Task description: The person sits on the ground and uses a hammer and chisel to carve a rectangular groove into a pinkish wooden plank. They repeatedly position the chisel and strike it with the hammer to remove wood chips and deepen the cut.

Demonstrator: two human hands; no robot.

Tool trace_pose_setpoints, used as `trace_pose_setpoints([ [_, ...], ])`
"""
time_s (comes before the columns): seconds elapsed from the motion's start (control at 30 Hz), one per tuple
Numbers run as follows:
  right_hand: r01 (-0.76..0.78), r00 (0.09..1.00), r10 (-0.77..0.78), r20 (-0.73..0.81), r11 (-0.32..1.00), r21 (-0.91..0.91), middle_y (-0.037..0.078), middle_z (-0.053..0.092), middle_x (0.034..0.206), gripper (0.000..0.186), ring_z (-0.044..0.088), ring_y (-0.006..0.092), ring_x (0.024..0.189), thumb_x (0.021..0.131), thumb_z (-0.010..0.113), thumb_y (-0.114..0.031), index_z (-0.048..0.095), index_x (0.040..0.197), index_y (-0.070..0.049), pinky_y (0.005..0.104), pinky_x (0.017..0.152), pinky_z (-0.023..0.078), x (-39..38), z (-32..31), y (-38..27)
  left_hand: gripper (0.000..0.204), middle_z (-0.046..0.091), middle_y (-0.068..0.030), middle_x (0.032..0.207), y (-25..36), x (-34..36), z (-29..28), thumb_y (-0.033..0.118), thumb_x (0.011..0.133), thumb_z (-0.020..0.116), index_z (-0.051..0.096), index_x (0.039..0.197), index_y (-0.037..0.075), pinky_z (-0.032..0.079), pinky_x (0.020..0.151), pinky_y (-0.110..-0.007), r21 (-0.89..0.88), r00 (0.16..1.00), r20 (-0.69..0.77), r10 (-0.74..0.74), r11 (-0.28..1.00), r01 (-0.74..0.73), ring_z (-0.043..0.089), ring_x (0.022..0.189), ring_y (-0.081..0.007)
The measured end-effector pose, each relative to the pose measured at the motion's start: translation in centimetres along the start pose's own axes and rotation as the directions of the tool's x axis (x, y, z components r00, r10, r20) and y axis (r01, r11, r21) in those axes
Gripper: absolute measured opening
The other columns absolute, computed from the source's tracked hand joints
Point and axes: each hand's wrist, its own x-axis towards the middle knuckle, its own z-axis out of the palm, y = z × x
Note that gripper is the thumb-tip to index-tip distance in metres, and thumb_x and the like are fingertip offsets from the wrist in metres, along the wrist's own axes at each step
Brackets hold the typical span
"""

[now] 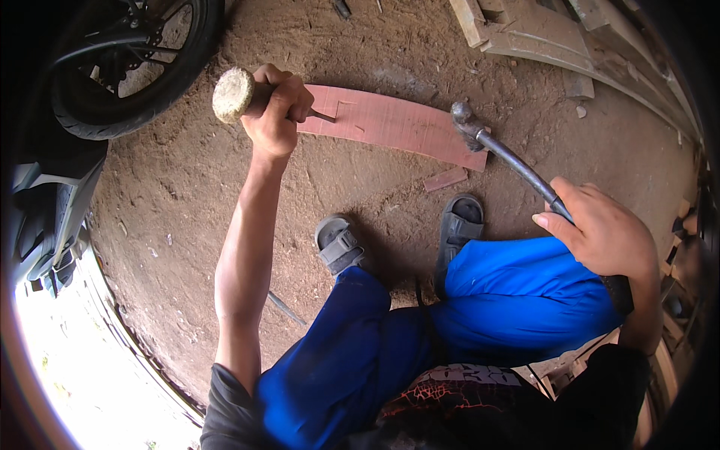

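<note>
My left hand [276,112] is closed around a chisel [234,96] with a pale, battered round top on its handle. Its narrow metal blade meets a curved reddish wooden board [390,124] lying on the dirt floor, near some thin scored lines. My right hand [596,225] grips a hammer [525,169] by its metal shaft, the head over the board's right end. A small reddish offcut [445,178] lies just below the board, above my sandalled feet.
A two-wheeler's black wheel [75,82] and bodywork [52,210] stand at the left, beside a bright opening. Curved timber pieces [547,52] are stacked at the upper right, with more wood scraps along the right edge. A thin rod or cord [285,306] lies behind my left leg.
</note>
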Motion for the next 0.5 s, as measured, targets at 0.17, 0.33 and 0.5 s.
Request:
trace_pose_setpoints([
  [0.17,-0.002,1.0,0.002,0.006,1.0,0.006,0.021,0.059,0.082,0.032,0.058,0.0389,0.082,0.095,0.059,-0.03,0.051,0.092,0.001,0.0466,0.074,0.045,0.05,-0.09,-0.25,0.024,0.035,-0.0019,0.051,0.02,0.01,0.37,0.0,0.087,0.048,0.036,0.068,0.008,0.026,0.042,-0.03,0.06,1.0,-0.002,0.003,0.998,-0.002,0.029,0.043,-0.011],
  [0.33,-0.027,0.999,0.028,0.046,1.0,-0.008,0.021,0.058,0.081,0.033,0.057,0.039,0.082,0.095,0.059,-0.031,0.051,0.092,0.001,0.0465,0.073,0.045,0.28,-0.48,-0.51,0.022,0.037,-0.0032,0.052,-0.21,-0.13,0.06,0.0,0.088,0.046,0.037,0.069,0.007,0.027,0.043,-0.03,0.08,1.0,-0.022,0.01,0.997,-0.008,0.03,0.045,-0.011],
  [0.5,-0.009,0.999,0.01,0.038,1.0,-0.021,0.021,0.058,0.08,0.033,0.057,0.0392,0.081,0.095,0.059,-0.031,0.051,0.092,0.001,0.0464,0.073,0.045,0.51,-0.33,-0.4,0.021,0.039,-0.0044,0.053,0.03,-0.59,0.35,-0.001,0.088,0.045,0.037,0.07,0.007,0.027,0.043,-0.029,0.096,0.998,-0.055,0.003,0.995,0.002,0.03,0.046,-0.0109],
])
